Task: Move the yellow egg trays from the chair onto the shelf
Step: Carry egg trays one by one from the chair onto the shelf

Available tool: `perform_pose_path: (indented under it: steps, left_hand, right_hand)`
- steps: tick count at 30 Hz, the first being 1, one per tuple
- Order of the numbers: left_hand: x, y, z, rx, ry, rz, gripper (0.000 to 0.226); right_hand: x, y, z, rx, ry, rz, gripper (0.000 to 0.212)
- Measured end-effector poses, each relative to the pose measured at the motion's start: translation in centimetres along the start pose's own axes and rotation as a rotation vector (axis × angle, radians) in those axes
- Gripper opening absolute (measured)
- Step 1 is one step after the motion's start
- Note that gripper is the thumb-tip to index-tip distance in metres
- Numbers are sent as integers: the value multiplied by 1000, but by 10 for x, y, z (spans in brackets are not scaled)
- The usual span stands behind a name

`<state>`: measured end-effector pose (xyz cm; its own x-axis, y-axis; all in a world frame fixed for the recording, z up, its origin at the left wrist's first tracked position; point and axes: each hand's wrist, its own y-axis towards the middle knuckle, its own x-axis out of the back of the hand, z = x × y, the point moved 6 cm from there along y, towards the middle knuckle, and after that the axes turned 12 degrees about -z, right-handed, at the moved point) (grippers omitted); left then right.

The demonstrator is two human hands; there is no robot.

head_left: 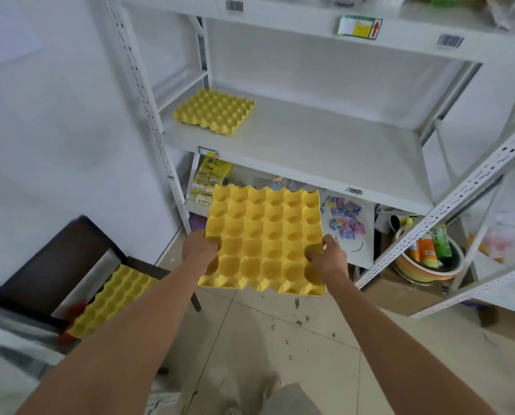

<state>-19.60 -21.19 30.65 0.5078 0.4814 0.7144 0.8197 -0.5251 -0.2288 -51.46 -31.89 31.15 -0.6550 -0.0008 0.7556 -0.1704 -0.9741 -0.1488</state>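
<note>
Both hands grip one yellow egg tray in the air below the shelf board: the left hand closed on its left edge, the right hand closed on its right edge. Lower left of that board, another tray lies on the dark chair. A third tray rests on the board's left end.

A single head-worn wide-angle camera looks forward and down from close above the outstretched arms, facing the white shelf ahead, with the chair near left.
</note>
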Motion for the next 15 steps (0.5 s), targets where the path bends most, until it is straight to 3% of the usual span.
perform_pose_path:
  steps: [6, 12, 15]
  left_hand:
    - [-35, 57, -40, 5, -38, 155, 26]
    - [-48, 114, -83, -59, -11, 210, 24]
    - [-55, 145, -111, -96, -61, 199, 26]
  right_hand:
    - [-29, 68, 6, -69, 75, -15, 28]
    - [-48, 120, 10, -119, 285, -71, 5]
    - [-52, 145, 20, -131, 348, -86, 7]
